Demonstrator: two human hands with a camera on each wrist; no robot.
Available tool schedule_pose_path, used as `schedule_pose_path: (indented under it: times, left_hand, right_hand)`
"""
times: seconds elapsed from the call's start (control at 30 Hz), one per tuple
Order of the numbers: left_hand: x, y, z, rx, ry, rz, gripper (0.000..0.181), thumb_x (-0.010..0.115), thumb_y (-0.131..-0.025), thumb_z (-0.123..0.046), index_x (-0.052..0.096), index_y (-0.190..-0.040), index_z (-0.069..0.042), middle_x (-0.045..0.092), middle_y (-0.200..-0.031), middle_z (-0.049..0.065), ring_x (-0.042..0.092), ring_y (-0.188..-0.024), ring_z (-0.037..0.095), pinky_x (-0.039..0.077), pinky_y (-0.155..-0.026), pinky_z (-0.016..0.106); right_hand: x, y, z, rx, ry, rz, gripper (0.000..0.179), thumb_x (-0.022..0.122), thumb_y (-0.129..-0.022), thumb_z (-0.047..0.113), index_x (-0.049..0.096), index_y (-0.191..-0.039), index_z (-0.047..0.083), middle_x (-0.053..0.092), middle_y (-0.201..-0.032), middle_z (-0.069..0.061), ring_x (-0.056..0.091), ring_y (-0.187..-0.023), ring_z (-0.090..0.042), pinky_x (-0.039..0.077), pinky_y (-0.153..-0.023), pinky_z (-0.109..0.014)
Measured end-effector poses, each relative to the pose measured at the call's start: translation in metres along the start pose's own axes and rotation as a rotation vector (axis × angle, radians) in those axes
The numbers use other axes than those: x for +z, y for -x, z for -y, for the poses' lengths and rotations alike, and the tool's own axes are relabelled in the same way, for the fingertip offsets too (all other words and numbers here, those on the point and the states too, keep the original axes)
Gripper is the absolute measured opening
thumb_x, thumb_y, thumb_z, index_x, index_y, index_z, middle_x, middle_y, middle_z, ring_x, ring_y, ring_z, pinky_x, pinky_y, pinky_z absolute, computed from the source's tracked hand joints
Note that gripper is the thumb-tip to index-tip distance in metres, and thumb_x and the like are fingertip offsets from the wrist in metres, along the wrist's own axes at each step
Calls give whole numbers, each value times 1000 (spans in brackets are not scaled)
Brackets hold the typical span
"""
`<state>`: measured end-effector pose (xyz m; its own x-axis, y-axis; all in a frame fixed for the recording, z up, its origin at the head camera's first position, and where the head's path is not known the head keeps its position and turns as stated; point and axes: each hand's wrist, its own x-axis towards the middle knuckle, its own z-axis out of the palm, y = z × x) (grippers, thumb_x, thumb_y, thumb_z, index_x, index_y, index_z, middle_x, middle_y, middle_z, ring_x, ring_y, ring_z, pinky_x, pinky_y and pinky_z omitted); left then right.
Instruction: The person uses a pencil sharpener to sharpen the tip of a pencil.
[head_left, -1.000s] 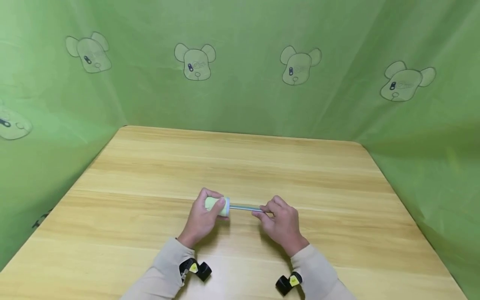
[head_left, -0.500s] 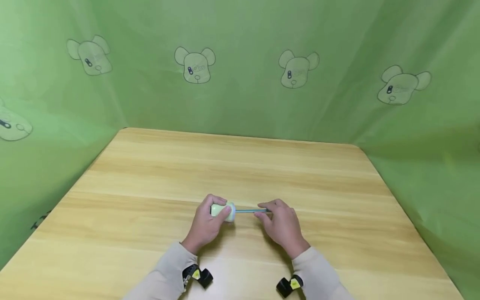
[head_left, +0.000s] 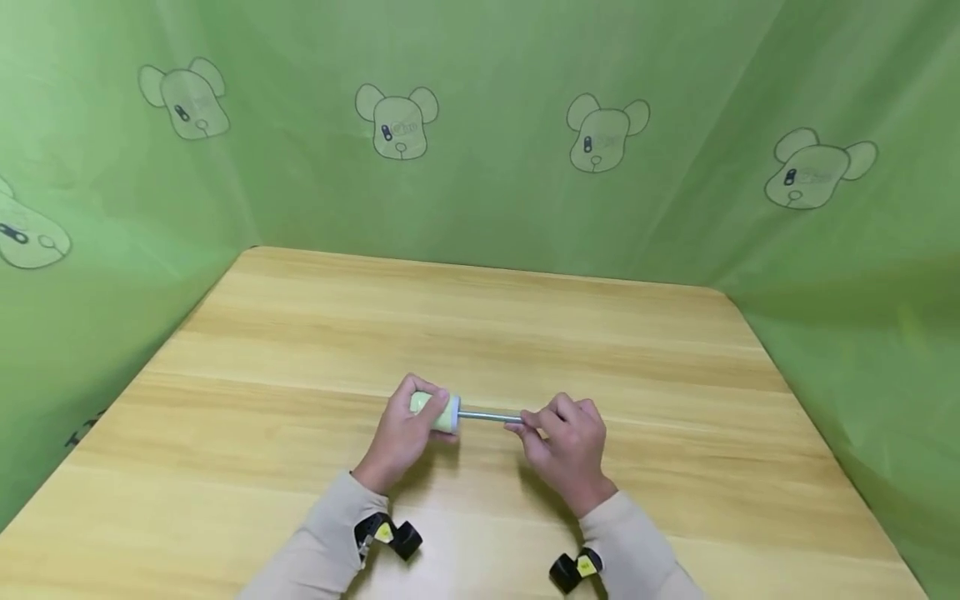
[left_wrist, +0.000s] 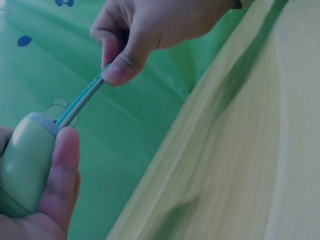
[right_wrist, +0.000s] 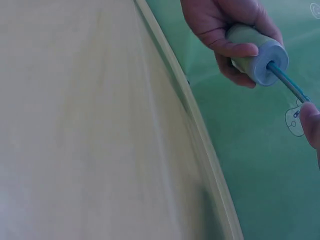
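Note:
My left hand (head_left: 392,440) grips a pale green, rounded cylinder with a grey end cap, which looks like a pencil sharpener (left_wrist: 30,155). Its thumb lies along the side, and the cap faces right. A teal and silver pencil (head_left: 487,416) has one end in the hole of the cap, plainest in the right wrist view. My right hand (head_left: 572,446) pinches the pencil's other end between thumb and curled index finger. Both hands are raised above the table, with the pencil roughly level between them. The pencil's tip is hidden inside the sharpener.
The wooden table (head_left: 480,333) spreads under and beyond both hands. Green sheeting (head_left: 495,208) with bear-head drawings stands behind it and along both sides. Black wrist cameras (head_left: 407,540) are strapped over the beige sleeves.
The sharpener and pencil shifted slightly right and nearer by half a second ago, then back. My right index finger was straighter then and is now curled round the pencil.

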<state>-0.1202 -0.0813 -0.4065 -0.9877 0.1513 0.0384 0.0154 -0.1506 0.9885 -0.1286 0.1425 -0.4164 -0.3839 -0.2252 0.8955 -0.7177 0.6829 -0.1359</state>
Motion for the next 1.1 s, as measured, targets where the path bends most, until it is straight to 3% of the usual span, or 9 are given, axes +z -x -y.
schedule_pose_path:
  times: [0.07, 0.17, 0.23, 0.27, 0.33, 0.47, 0.73, 0.93, 1.1]
  left_hand:
    - [-1, 0, 1, 41, -44, 23, 15, 52, -100, -8, 45, -103, 5, 53, -102, 26, 61, -73, 27, 59, -67, 42]
    - [-2, -3, 4, 107, -108, 57, 12, 55, -97, -4, 46, -99, 4, 53, -106, 25, 61, -75, 27, 60, -64, 42]
    - [-1, -4, 6, 142, -137, 63, 12, 57, -95, -2, 47, -96, 5, 53, -108, 25, 61, -76, 26, 60, -62, 41]
    - [0, -4, 7, 155, -144, 62, 12, 57, -95, -2, 48, -96, 5, 53, -109, 26, 61, -77, 26, 60, -61, 41]
    - [2, -5, 8, 169, -137, 47, 13, 58, -95, -2, 48, -96, 6, 53, -110, 27, 61, -77, 26, 60, -62, 41]
    - [4, -4, 7, 148, -108, -35, 14, 57, -96, -5, 49, -98, 6, 54, -108, 26, 61, -75, 27, 60, -62, 42]
    - [4, -2, 2, 46, 54, -90, 16, 54, -98, -5, 46, -102, 8, 53, -98, 25, 60, -71, 26, 59, -65, 44]
    - [6, -1, 1, -4, 83, -58, 16, 51, -99, -7, 45, -103, 7, 52, -103, 24, 59, -73, 24, 59, -66, 42]
    - [6, -1, 4, 27, 14, -39, 13, 53, -98, -5, 45, -100, 5, 52, -108, 24, 59, -78, 26, 59, -68, 43]
  right_hand:
    - [-5, -2, 4, 171, -111, 190, 31, 78, -81, 32, 67, -63, 9, 53, -59, 5, 44, -45, -7, 35, -44, -23]
    - [-13, -10, 7, 602, -309, 519, 28, 80, -79, 20, 62, -60, 10, 52, -56, 6, 41, -46, -6, 31, -41, -19]
    - [-16, -16, 8, 815, -327, 647, 29, 78, -82, 16, 61, -59, 9, 50, -54, 5, 38, -47, -6, 30, -42, -20]
    - [-17, -18, 8, 848, -318, 666, 28, 77, -83, 15, 62, -61, 9, 51, -53, 5, 37, -47, -8, 30, -42, -22]
    - [-15, -17, 7, 739, -216, 617, 23, 79, -82, 18, 67, -65, 9, 55, -58, 3, 44, -51, -11, 36, -48, -25]
    - [-10, -9, 6, 399, -26, 384, 20, 85, -74, 22, 73, -78, 7, 62, -74, 0, 54, -64, -16, 43, -59, -33]
    - [-1, -3, 2, 53, -39, 52, 39, 65, -91, 40, 69, -80, 4, 55, -78, -7, 53, -67, -23, 42, -61, -40]
    - [0, -6, 1, -50, -9, -87, 37, 69, -91, 32, 70, -67, 3, 47, -67, -3, 45, -54, -16, 35, -54, -33]
    - [-6, -6, 4, 90, -27, 85, 24, 86, -71, 20, 69, -66, 3, 44, -63, 0, 43, -50, -10, 36, -46, -24]
